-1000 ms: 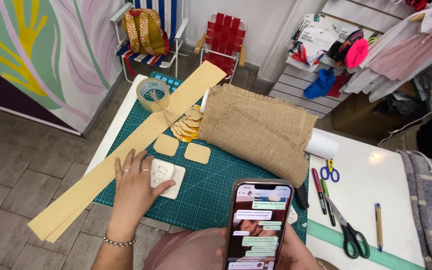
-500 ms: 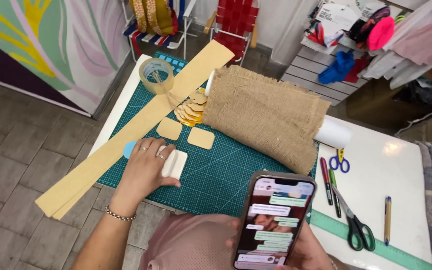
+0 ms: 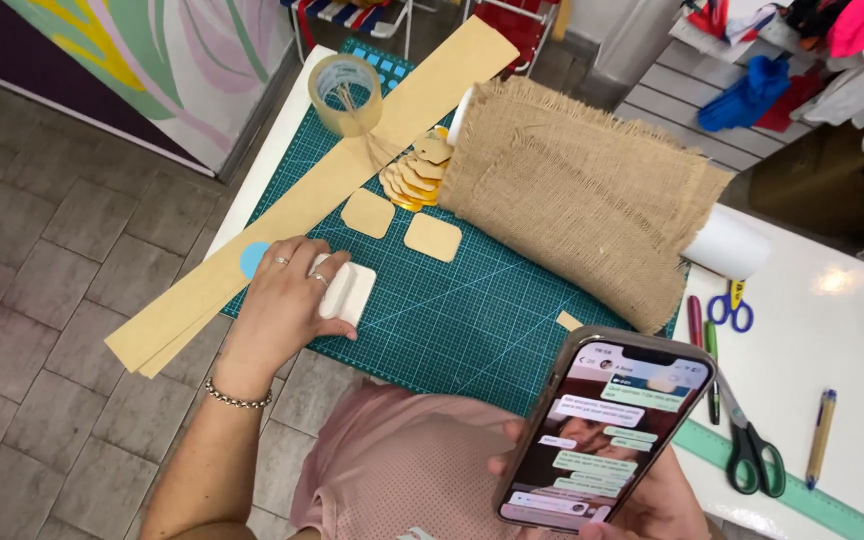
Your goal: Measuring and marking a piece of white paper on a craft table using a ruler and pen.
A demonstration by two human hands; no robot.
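The left arm reached forward from the lower left, forearm bare, a thin beaded bracelet around the wrist. The left hand lay palm down, knuckles up, fingers curled loosely forward and to the right, with rings on two fingers; the fingertips were closed over something small and pale. The right hand sat low and close to the body, palm turned up, mostly hidden. Its fingertips curled around one edge of what it held and the thumb showed at the bottom. The two hands were well apart.
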